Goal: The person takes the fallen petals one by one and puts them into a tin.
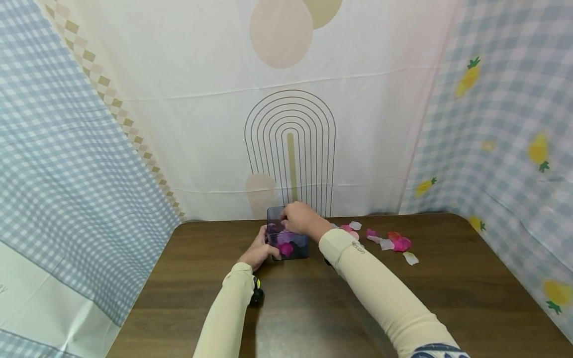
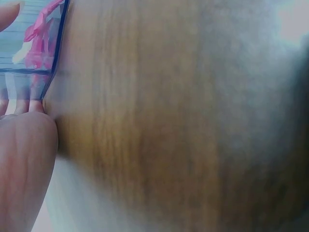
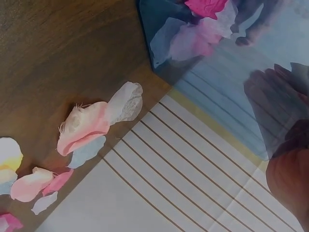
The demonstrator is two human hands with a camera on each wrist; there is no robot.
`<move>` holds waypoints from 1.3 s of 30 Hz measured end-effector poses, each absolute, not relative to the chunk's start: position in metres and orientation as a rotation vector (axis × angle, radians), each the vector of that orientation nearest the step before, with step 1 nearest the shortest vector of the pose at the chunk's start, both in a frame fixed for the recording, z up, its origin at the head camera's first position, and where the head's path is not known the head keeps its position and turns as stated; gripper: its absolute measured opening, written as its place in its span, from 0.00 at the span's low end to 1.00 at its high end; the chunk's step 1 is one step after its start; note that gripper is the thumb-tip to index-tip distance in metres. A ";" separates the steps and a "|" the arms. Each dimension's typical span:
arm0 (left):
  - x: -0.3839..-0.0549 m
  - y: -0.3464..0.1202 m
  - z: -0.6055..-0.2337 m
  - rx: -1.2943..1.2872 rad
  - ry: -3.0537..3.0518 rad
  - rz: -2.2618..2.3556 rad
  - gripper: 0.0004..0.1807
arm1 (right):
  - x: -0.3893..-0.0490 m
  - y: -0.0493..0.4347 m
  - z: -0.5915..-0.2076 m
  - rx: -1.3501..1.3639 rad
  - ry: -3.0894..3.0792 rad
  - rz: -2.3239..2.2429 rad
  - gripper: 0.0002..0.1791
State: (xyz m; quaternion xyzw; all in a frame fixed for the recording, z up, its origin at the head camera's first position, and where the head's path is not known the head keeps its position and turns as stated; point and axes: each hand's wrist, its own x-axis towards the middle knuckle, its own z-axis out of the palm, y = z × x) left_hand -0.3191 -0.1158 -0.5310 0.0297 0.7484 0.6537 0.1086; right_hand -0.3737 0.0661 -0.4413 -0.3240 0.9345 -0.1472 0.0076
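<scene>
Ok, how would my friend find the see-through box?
Start with the brown table and go to its far edge, where a pale cloth hangs. There, the left hand holds the bluish box. Unlike the loose petals lying to its right, it has straight edges, and you can see pink petals through it.

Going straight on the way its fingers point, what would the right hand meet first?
Most likely the see-through box, which the right hand may be touching; depth there is unclear.
</scene>
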 end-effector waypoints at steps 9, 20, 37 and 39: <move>-0.318 -0.114 -0.531 0.072 2.212 1.927 0.55 | -0.372 0.068 -0.441 -1.032 2.910 -0.589 0.13; -0.319 -0.114 -0.532 0.101 2.226 1.924 0.56 | -0.343 0.132 -0.439 -1.086 3.004 -1.074 0.14; -0.316 -0.113 -0.530 0.102 2.240 1.915 0.54 | -0.306 0.242 -0.475 -0.990 3.147 -0.901 0.10; -0.316 -0.113 -0.529 0.105 2.236 1.909 0.53 | -0.306 0.246 -0.479 -1.027 3.126 -0.770 0.11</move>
